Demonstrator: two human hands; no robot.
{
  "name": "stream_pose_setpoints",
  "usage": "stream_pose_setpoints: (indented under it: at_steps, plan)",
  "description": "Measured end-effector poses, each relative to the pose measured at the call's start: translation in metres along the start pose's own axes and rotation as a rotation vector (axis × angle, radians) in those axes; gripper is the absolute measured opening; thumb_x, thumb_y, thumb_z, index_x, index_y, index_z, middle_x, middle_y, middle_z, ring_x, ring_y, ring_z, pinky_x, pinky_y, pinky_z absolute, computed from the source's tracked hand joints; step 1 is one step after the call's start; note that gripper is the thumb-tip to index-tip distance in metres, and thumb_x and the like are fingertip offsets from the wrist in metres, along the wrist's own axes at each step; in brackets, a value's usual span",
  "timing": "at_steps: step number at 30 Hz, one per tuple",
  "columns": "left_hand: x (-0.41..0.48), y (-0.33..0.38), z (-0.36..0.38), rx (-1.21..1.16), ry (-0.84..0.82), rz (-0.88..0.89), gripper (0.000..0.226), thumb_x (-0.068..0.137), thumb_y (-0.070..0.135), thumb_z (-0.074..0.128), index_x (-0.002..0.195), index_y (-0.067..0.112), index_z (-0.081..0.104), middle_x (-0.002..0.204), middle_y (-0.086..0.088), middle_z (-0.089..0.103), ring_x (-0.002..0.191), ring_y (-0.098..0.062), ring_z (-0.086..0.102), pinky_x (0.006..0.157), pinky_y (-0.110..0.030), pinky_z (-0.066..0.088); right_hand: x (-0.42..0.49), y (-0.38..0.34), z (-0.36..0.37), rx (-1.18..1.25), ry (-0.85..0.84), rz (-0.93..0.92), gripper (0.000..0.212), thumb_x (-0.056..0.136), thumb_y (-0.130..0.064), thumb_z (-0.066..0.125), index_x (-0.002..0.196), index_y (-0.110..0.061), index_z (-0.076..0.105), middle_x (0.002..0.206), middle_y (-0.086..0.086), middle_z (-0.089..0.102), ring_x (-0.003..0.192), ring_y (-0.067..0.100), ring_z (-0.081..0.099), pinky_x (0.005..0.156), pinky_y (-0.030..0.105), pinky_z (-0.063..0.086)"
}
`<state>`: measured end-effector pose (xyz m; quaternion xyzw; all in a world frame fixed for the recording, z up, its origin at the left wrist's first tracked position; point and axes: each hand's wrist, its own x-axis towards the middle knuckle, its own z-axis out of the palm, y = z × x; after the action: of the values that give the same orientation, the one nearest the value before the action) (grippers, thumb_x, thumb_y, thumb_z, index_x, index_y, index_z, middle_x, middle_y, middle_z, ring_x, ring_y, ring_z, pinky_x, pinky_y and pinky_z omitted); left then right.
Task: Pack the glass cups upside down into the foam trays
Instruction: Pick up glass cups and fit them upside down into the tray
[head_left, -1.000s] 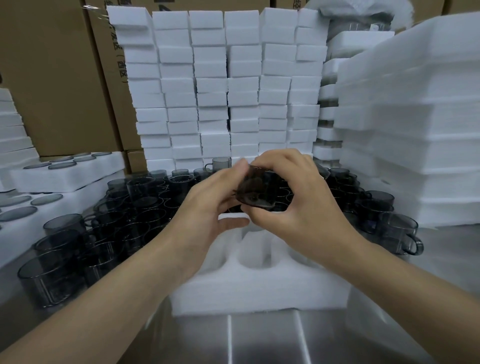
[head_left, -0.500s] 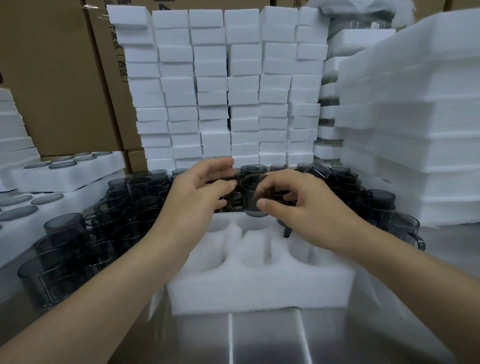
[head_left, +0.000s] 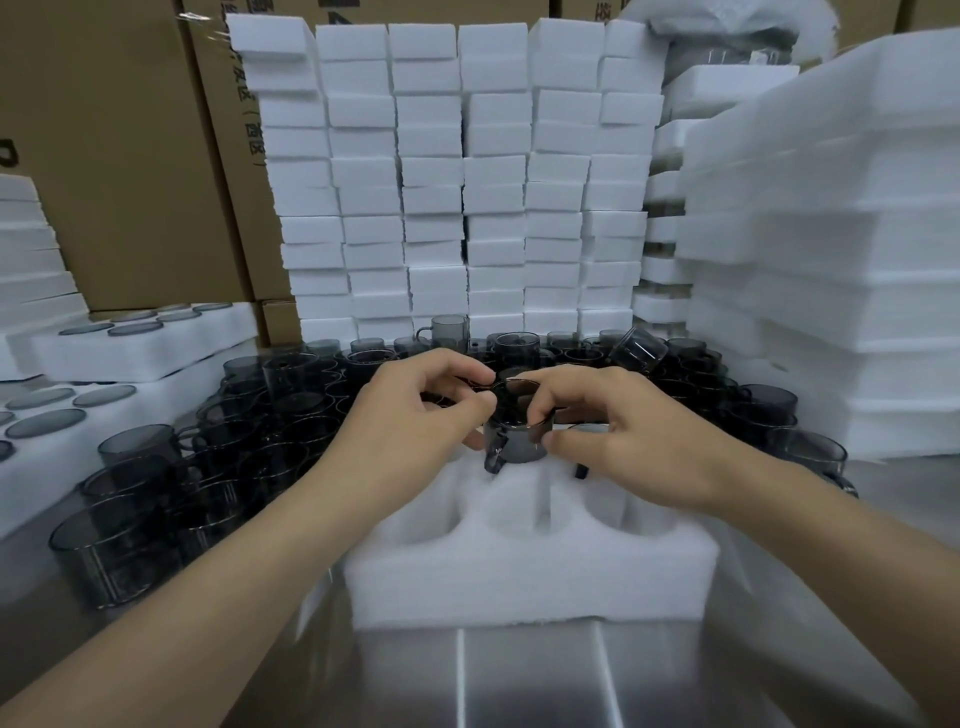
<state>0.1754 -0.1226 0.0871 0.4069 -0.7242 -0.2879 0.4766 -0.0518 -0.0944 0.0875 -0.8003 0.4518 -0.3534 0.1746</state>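
- We see the foam tray (head_left: 530, 577) at the table's (head_left: 524, 680) near edge, in the middle. The 3 round pockets in its front row hold nothing.
- The smoky glass cup (head_left: 517, 441) sits at the middle pocket of the back row, handle turned to the near left. We cannot tell which way up it is.
- Our left hand (head_left: 415, 415) and right hand (head_left: 628, 431) both pinch the cup's top edge, thumbs and fingers curled on it.
- A dark handle (head_left: 580, 470) shows under the right hand; the rest is hidden.
- Loose cups (head_left: 208, 467) crowd the table left of and behind the tray.
- Filled trays (head_left: 130, 338) lie at the left edge.
- Foam blocks (head_left: 467, 182) wall off the back and stacked trays (head_left: 831, 260) the right.
- Open room is the bare strip along the near edge.
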Motion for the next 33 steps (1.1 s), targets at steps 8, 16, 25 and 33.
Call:
stream_pose_setpoints:
  at_steps: [8,16,25,33]
  plan:
    - [0.001,-0.009,0.001,0.063,-0.041,-0.034,0.017,0.093,0.031,0.081,0.108,0.038,0.077,0.087,0.011,0.074,0.076,-0.014,0.064,0.089,-0.046,0.058,-0.003,0.0,0.005,0.001,-0.049,0.032,0.02,0.104,-0.032,0.064,0.122,-0.041,0.061,0.12,-0.018,0.073,0.113,0.021,0.069,0.102,0.051,0.052]
    - [-0.002,-0.013,0.004,0.288,-0.141,-0.048,0.018,0.099,0.046,0.069,0.114,0.052,0.076,0.104,0.024,0.07,0.105,0.003,0.062,0.085,-0.014,0.042,0.001,0.003,0.001,-0.222,-0.098,0.139,0.045,0.102,-0.051,0.061,0.147,-0.049,0.056,0.128,-0.004,0.075,0.111,0.014,0.07,0.102,0.034,0.053]
    - [-0.006,-0.016,0.004,0.505,-0.229,0.029,0.034,0.099,0.057,0.06,0.132,0.064,0.063,0.124,0.035,0.052,0.131,-0.003,0.036,0.104,-0.025,0.028,0.007,0.003,0.003,-0.411,-0.237,0.13,0.066,0.104,-0.069,0.039,0.162,-0.039,0.043,0.173,-0.016,0.029,0.16,0.003,0.021,0.129,0.027,0.015]
    - [-0.011,-0.012,0.003,0.579,-0.286,0.036,0.05,0.102,0.06,0.051,0.15,0.044,0.058,0.144,0.031,0.055,0.142,-0.004,0.038,0.119,-0.033,0.034,0.007,0.01,0.0,-0.477,0.154,0.151,0.037,0.111,-0.033,0.043,0.143,-0.037,0.062,0.14,-0.012,0.065,0.131,0.015,0.058,0.109,0.04,0.046]
